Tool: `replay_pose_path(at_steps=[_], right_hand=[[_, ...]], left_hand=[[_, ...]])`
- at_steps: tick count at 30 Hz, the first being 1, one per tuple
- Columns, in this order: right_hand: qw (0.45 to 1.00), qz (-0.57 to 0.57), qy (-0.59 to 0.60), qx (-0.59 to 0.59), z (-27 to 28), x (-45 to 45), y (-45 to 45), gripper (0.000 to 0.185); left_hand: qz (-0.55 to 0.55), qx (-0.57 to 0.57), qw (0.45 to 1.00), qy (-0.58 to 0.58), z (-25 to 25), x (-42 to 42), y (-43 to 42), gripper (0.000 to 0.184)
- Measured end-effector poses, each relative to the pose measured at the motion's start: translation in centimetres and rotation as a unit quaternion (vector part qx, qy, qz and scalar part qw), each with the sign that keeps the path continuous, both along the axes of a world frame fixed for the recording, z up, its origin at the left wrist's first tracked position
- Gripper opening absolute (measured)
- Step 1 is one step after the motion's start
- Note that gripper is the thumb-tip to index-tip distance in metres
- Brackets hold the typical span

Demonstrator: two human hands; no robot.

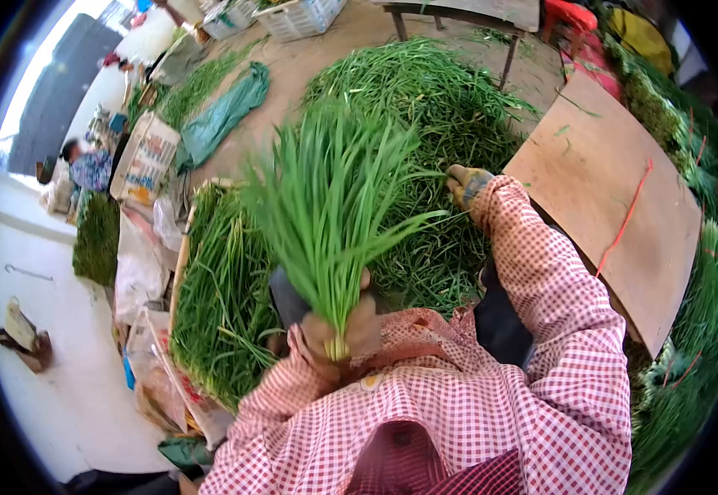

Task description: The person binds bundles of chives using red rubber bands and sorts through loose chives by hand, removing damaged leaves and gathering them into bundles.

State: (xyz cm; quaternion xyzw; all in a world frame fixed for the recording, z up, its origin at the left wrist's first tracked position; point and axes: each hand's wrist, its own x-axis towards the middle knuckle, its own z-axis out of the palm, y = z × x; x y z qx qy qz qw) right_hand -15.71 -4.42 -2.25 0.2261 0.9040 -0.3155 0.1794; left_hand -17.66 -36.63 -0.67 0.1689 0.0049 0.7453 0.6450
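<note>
My left hand [341,334] is wrapped round the pale lower stems of a bunch of green chives [330,214]. The leaves fan upward and look slightly blurred. To the right, my right hand [468,186], in a yellowish glove, reaches over a large heap of loose green leaves [416,91] on the floor. Its fingers are curled together near the tip of a long leaf; whatever they hold is too small to make out. Close by on the left, more chives [223,280] lie in a shallow container with a pale rim.
A brown board [614,198] with a red string [627,216] lies at right, beside tied green bundles [689,330]. A teal sack [225,115] and a white crate [146,157] stand left. Another person [91,167] sits far left. A low table [466,11] is at the back.
</note>
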Motion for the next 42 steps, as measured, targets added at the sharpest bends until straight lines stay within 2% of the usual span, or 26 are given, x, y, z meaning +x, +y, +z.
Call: replay_pose_path(at_steps=[1,2,4,6,7,9,10,11,12,13,15,20,21,22,24,26,29,31,32,33,36,37,38,39,40,42], right_hand=[[0.999,0.015,-0.034,0.008,2.8,1.3,-0.8,0.052],[0.998,-0.048,-0.046,-0.006,1.7,1.8,-0.5,0.060],[0.994,-0.031,-0.005,0.105,-0.3,2.4,2.1,0.065],[0.946,-0.184,-0.059,-0.262,4.8,4.7,1.3,0.070],[0.950,-0.180,-0.064,-0.246,4.8,5.1,0.9,0.070],[0.829,-0.225,0.038,-0.510,3.9,5.6,0.9,0.063],[0.835,-0.231,0.026,-0.498,3.0,5.5,0.9,0.063],[0.915,-0.112,0.116,-0.369,1.6,5.2,0.5,0.069],[0.952,-0.029,0.137,-0.272,1.3,4.2,-0.3,0.080],[0.972,0.045,0.163,-0.164,0.9,3.3,-1.1,0.091],[0.997,-0.048,-0.002,-0.061,2.5,1.9,-4.3,0.101],[0.975,-0.116,0.043,-0.185,-5.6,4.3,-3.2,0.103],[0.961,-0.158,0.068,-0.216,-5.9,4.5,-3.2,0.104],[0.905,-0.199,0.152,-0.342,-6.2,4.9,-3.7,0.096],[0.887,-0.215,0.134,-0.386,-4.3,4.3,-3.3,0.092],[0.893,-0.210,0.096,-0.386,-1.1,4.2,-3.3,0.073],[0.893,-0.147,0.117,-0.409,-0.1,4.3,-2.4,0.086],[0.918,-0.093,0.151,-0.354,1.4,4.3,-2.2,0.085],[0.915,-0.092,0.145,-0.366,1.7,4.3,-2.2,0.086],[0.911,-0.091,0.136,-0.378,1.6,4.5,-2.3,0.088],[0.875,-0.055,0.273,-0.396,-3.0,4.5,-1.4,0.090],[0.872,-0.055,0.282,-0.397,-3.9,4.2,-1.0,0.090],[0.905,0.057,0.311,-0.285,-4.5,4.0,-0.7,0.087],[0.957,0.062,0.235,-0.161,-0.2,5.1,-2.4,0.085],[0.985,0.084,0.146,-0.039,4.4,6.3,-4.2,0.083],[0.991,0.082,0.109,0.011,5.6,6.9,-5.7,0.082]], left_hand=[[0.014,0.009,1.000,-0.006,0.8,-0.7,0.7,0.073],[0.054,-0.041,0.998,-0.005,2.3,-1.5,1.8,0.067],[0.105,-0.066,0.992,-0.010,3.4,-3.8,4.4,0.062],[0.205,-0.230,0.951,0.035,3.6,-5.4,7.6,0.064],[0.210,-0.217,0.953,0.023,3.0,-5.8,9.1,0.064],[0.247,-0.317,0.910,0.105,0.2,-6.0,12.7,0.056],[0.250,-0.314,0.908,0.120,-1.7,-5.5,13.8,0.049],[0.253,-0.314,0.905,0.133,-3.6,-4.5,14.9,0.043],[0.315,-0.331,0.878,0.142,-4.2,-2.7,16.3,0.042],[0.278,-0.345,0.863,0.242,-5.1,-1.9,16.5,0.042],[0.225,-0.365,0.829,0.360,-5.8,-0.2,16.9,0.043],[0.078,-0.389,0.797,0.456,-7.8,1.9,16.7,0.046],[0.065,-0.385,0.795,0.464,-8.0,2.0,16.7,0.047],[0.056,-0.380,0.795,0.470,-8.2,2.1,16.6,0.048],[0.053,-0.368,0.798,0.475,-7.6,1.7,16.2,0.049],[0.053,-0.361,0.795,0.485,-5.4,1.0,15.4,0.052],[0.091,-0.300,0.800,0.511,-10.5,2.4,17.2,0.057],[0.085,-0.295,0.770,0.559,-6.3,1.3,15.6,0.063],[0.019,-0.299,0.788,0.537,-2.9,0.5,14.5,0.081],[0.080,-0.322,0.792,0.513,-2.5,0.9,14.0,0.095],[0.078,-0.321,0.766,0.551,-0.7,0.5,13.1,0.103],[0.086,-0.318,0.825,0.459,-1.3,0.5,13.3,0.098],[0.093,-0.312,0.875,0.358,-1.7,0.6,13.4,0.093],[0.090,-0.312,0.873,0.363,-2.0,0.7,13.2,0.093],[0.117,-0.297,0.924,0.211,-2.4,0.4,12.8,0.087],[0.148,-0.262,0.953,-0.016,-1.3,0.5,11.4,0.068]])
